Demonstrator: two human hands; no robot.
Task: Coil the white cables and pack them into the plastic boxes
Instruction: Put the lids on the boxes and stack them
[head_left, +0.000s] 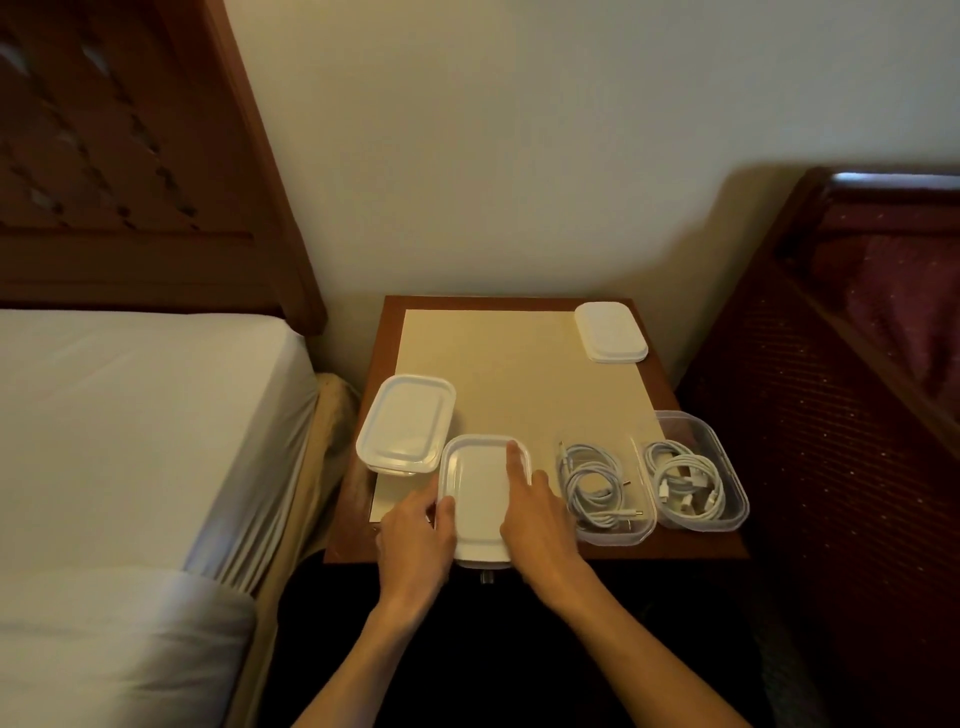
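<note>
A lidded plastic box (480, 493) sits at the table's front edge. My left hand (415, 540) grips its left side, thumb on the lid's rim. My right hand (540, 525) rests on the lid's right side with the index finger stretched along the top. Another lidded box (405, 431) stands to the left, overhanging the table's edge. To the right, two open clear boxes each hold coiled white cables: one (602, 488) beside my right hand, the other (696, 478) at the table's right edge. A stack of white lids (610, 332) lies at the back right.
The small wooden table (701, 545) carries a beige mat (509, 374). A bed with a white sheet (130, 426) and wooden headboard stands to the left. A dark red upholstered piece of furniture (841, 415) is close on the right. A wall is behind.
</note>
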